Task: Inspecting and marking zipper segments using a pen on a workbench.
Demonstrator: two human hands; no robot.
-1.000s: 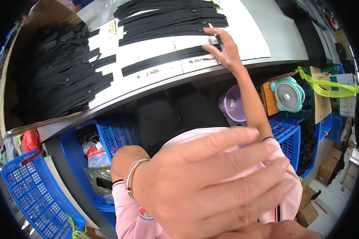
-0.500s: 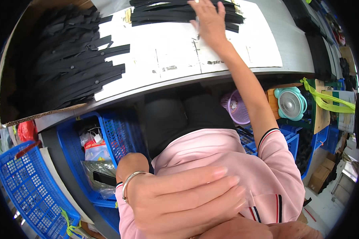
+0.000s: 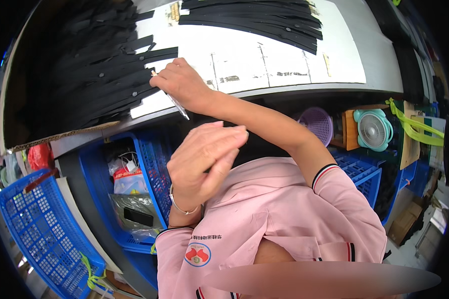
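My right hand (image 3: 182,85) reaches across to the left, its fingers closed around a slim pen-like tool (image 3: 178,106) with a clear, silvery end. It is beside the ends of the black fabric strips (image 3: 85,79) that fill a cardboard box (image 3: 67,138). My left hand (image 3: 204,159), with a bracelet at the wrist, is raised in front of my chest. Its fingers stretch to the right, the thumb is a little apart, and nothing shows in it. More black strips (image 3: 264,19) lie side by side on a white marked board (image 3: 234,55) at the far side.
Under the table edge at left, a blue basket (image 3: 157,164) holds bags and a black phone (image 3: 138,217). Another blue basket (image 3: 45,224) stands farther left. At right are a purple basket (image 3: 317,124), a turquoise fan (image 3: 373,129) and a blue crate (image 3: 361,174).
My right hand has moved from the far strips to the left, near the box. My left hand has gone farther forward from my chest. The far strips now lie uncovered.
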